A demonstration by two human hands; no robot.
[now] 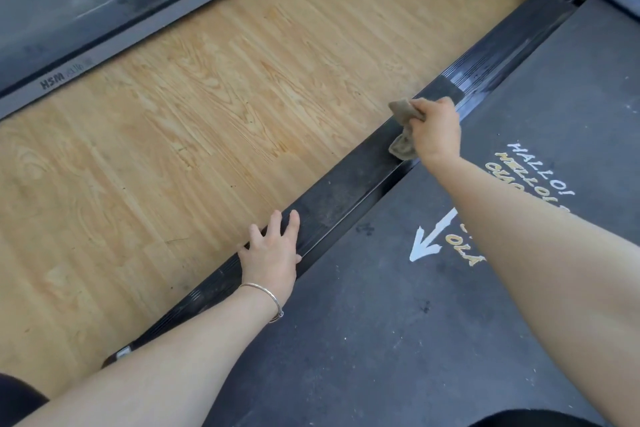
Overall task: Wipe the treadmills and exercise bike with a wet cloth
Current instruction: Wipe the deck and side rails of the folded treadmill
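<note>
Only the head view here, looking down at the near treadmill [398, 305]. The right hand [437, 130] has its fingers curled round a bunched greyish cloth [403, 114] and is pressing it onto the black side rail [339, 194], which runs from under the left hand up past the right. The left hand [273, 253] lies flat on the rail nearer the body, fingers spread, bracing and holding nothing. The cloth looks soft and floppy, so I'd guess it drags easily if kept wadded in the fist like this; loose ends hang out either side of the hand. The rail looks stiff and ribbed in places. Can't tell how wet the cloth is. A second treadmill [69, 10] sits beyond the left hand across the wooden floor [173, 149], cut off by the frame, and no exercise bike is in sight.
</note>
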